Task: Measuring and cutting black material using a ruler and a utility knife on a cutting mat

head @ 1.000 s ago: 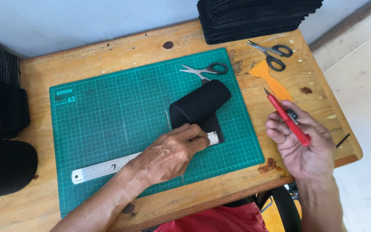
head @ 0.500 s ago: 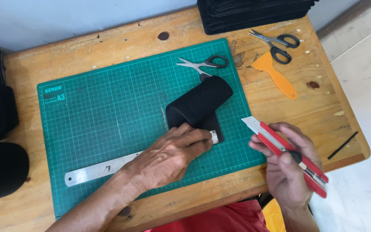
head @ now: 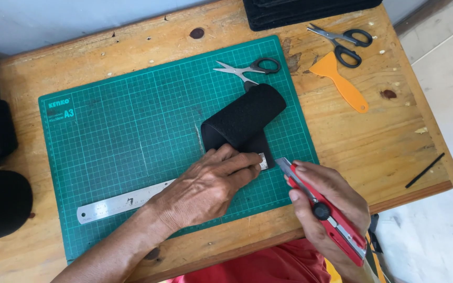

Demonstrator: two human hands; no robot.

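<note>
Here, left hand flat on steel ruler over black fabric; right hand clenched around red utility knife.

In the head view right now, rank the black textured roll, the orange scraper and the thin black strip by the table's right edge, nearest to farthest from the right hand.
From the right hand:
1. Black textured roll, up-left on the green mat.
2. Orange scraper, above on bare wood.
3. Thin black strip, far right; close to the scraper's distance, so ranks 2 and 3 are uncertain.

I work in a small craft workshop: my worn wooden worktop carries a green gridded cutting mat, a long steel ruler, two black-handled scissors, an orange plastic scraper and stacks of black fabric.
</note>
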